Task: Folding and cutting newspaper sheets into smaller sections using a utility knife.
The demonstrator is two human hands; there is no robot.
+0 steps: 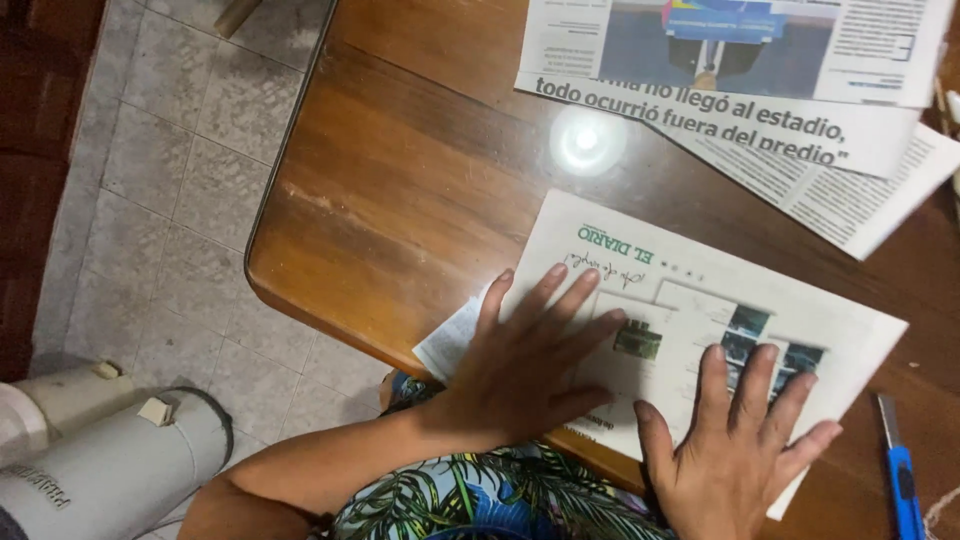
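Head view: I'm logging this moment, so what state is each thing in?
Left hand: flat, fingers spread, pressing the folded newspaper.
Right hand: flat, palm down on the same paper.
Folded newspaper: lying flat at the table edge, under both hands.
Other newspapers: spread out, overlapping, at the far side.
Blue box cutter: lying on the table, untouched; blade not discernible.

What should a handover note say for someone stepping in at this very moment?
Left hand: flat, fingers spread, pressing the folded newspaper sheet at its left part.
Right hand: flat on the sheet's near right part; neither hand has a grip on anything.
Sheet lies at the near edge of the wooden table, overhanging slightly.
More newspaper pages lie at the far side; a blue utility knife lies right of the sheet, untouched.
Done: sheet laid down and held flat. Left: cannot tell.
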